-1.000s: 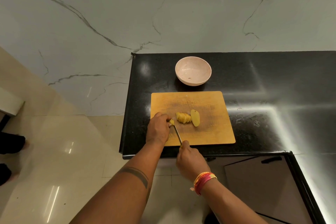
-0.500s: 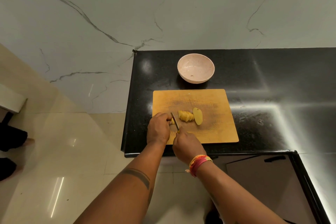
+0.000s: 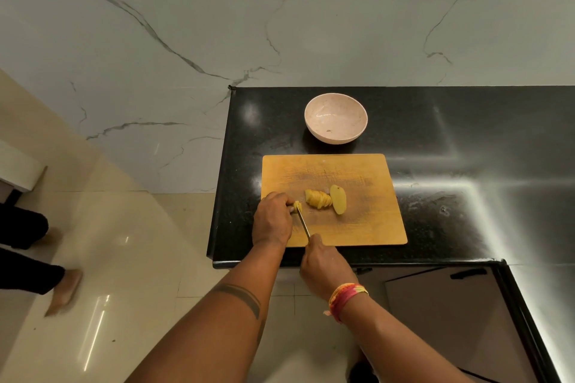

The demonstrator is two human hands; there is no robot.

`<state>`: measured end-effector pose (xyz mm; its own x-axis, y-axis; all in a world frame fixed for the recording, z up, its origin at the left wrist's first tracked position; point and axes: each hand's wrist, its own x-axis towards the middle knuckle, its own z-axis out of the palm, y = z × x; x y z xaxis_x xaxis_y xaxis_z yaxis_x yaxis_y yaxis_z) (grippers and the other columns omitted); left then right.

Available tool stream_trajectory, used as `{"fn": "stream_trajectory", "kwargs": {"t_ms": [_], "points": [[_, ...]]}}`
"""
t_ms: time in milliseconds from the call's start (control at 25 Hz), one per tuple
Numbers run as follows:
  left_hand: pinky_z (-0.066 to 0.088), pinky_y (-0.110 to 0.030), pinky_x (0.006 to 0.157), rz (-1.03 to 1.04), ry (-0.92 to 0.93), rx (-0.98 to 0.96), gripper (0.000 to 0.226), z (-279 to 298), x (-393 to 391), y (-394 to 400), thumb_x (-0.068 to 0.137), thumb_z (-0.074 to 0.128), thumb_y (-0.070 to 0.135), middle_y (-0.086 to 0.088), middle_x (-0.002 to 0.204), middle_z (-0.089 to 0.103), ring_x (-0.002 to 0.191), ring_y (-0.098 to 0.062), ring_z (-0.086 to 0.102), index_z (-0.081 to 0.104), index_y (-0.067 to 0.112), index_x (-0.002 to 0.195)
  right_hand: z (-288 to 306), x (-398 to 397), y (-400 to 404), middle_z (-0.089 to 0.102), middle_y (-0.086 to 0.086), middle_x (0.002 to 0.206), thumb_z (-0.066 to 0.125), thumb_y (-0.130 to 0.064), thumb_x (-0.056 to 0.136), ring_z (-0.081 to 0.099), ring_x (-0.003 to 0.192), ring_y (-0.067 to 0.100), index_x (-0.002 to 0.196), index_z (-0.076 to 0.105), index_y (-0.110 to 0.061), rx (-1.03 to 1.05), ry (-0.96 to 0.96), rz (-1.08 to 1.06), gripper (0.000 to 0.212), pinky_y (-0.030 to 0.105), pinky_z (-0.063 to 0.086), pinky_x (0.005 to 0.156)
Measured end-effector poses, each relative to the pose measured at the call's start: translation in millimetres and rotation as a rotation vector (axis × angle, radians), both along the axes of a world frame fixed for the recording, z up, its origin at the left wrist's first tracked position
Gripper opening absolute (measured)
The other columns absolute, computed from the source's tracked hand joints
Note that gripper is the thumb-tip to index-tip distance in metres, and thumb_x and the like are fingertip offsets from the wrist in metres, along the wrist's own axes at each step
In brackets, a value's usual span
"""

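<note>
Your right hand (image 3: 323,270) had drawn the knife (image 3: 303,222) back, gripping its handle; your left hand (image 3: 273,218) pinched the tiny potato stub (image 3: 297,205) on the cutting board (image 3: 367,227), the blade close enough to nick you.

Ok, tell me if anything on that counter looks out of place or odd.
Nothing is spilled or askew. The cutting board has a dark worn patch across its middle, and the bowl holds one small dark speck.

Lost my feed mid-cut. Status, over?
Left hand pinching potato end. Right hand gripping knife, blade at it. Slices beside, on board. Nothing in the way.
</note>
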<state>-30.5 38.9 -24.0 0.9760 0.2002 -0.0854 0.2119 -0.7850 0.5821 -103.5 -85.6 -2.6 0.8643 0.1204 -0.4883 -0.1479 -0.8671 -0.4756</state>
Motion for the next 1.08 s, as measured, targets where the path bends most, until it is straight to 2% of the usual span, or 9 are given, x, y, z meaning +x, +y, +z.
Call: {"fn": "stream_trajectory", "kwargs": {"t_ms": [160, 280, 440, 560, 680, 800, 920, 1080], "points": [[0.056, -0.035, 0.082, -0.006, 0.006, 0.007, 0.009, 1.2, -1.6, -0.1, 0.098, 0.065, 0.018, 0.001, 0.106, 0.063, 0.099, -0.017, 0.060, 0.071, 0.018, 0.104, -2.2, -10.9, -4.1, 0.059, 0.002, 0.073, 0.034, -0.023, 0.106, 0.055, 0.058, 0.017, 0.106, 0.040, -0.019, 0.028, -0.014, -0.031, 0.008, 0.030, 0.035, 0.048], [0.053, -0.033, 0.089, 0.000, -0.011, -0.044, 0.021, 1.5, -7.7, -3.8, 0.101, 0.057, 0.020, 0.003, 0.118, 0.060, 0.109, -0.016, 0.056, 0.067, 0.021, 0.119, 1.6, -11.3, -9.1, 0.061, 0.002, 0.074, 0.032, -0.028, 0.106, 0.059, 0.061, 0.020, 0.103, 0.043, -0.021, 0.064, -0.060, -0.069, 0.014, 0.034, 0.040, 0.051], [0.050, -0.036, 0.095, -0.013, 0.013, -0.036, 0.045, -1.5, -14.6, -13.7, 0.097, 0.060, 0.042, 0.001, 0.127, 0.048, 0.116, -0.017, 0.047, 0.055, 0.025, 0.139, 5.2, -9.5, -23.9, 0.061, 0.001, 0.074, 0.034, -0.027, 0.107, 0.059, 0.063, 0.018, 0.102, 0.045, -0.020, 0.069, -0.074, -0.122, 0.014, 0.034, 0.038, 0.051], [0.049, -0.034, 0.097, -0.026, 0.041, 0.059, 0.042, -0.8, -8.8, -15.8, 0.095, 0.067, 0.041, 0.000, 0.126, 0.044, 0.116, -0.018, 0.044, 0.059, 0.027, 0.134, 3.1, -8.3, -28.7, 0.061, 0.000, 0.075, 0.034, -0.027, 0.107, 0.058, 0.063, 0.016, 0.103, 0.045, -0.020, 0.061, -0.063, -0.119, 0.014, 0.032, 0.035, 0.050], [0.048, -0.031, 0.097, -0.118, 0.041, 0.059, 0.030, -0.5, -4.9, -7.5, 0.098, 0.064, 0.029, 0.003, 0.126, 0.045, 0.117, -0.016, 0.044, 0.064, 0.027, 0.128, 0.3, -7.0, -26.9, 0.062, 0.001, 0.076, 0.034, -0.027, 0.107, 0.060, 0.064, 0.017, 0.105, 0.046, -0.019, 0.075, -0.057, -0.125, 0.014, 0.033, 0.038, 0.051], [0.049, -0.034, 0.100, -0.225, 0.028, 0.054, 0.030, -1.3, -1.2, 4.7, 0.100, 0.061, 0.022, 0.005, 0.127, 0.049, 0.120, -0.016, 0.047, 0.065, 0.025, 0.129, 1.1, -6.4, -22.6, 0.062, 0.001, 0.078, 0.034, -0.027, 0.107, 0.060, 0.065, 0.017, 0.106, 0.046, -0.019, 0.084, -0.058, -0.114, 0.014, 0.031, 0.039, 0.052], [0.049, -0.036, 0.102, -0.136, 0.028, 0.006, 0.043, -2.2, -6.0, 8.8, 0.097, 0.066, 0.027, 0.004, 0.130, 0.049, 0.121, -0.015, 0.048, 0.057, 0.023, 0.139, 1.2, -3.4, -15.8, 0.061, 0.002, 0.076, 0.034, -0.025, 0.107, 0.059, 0.063, 0.018, 0.105, 0.045, -0.019, 0.080, -0.059, -0.112, 0.013, 0.030, 0.037, 0.050], [0.049, -0.032, 0.097, -0.027, 0.024, -0.036, 0.041, -4.3, -13.6, 4.2, 0.097, 0.067, 0.025, 0.001, 0.125, 0.052, 0.116, -0.015, 0.051, 0.061, 0.019, 0.137, -2.4, 0.8, -3.1, 0.062, 0.004, 0.075, 0.033, -0.023, 0.105, 0.059, 0.061, 0.021, 0.105, 0.043, -0.019, 0.059, -0.056, -0.097, 0.011, 0.034, 0.043, 0.050]]}}
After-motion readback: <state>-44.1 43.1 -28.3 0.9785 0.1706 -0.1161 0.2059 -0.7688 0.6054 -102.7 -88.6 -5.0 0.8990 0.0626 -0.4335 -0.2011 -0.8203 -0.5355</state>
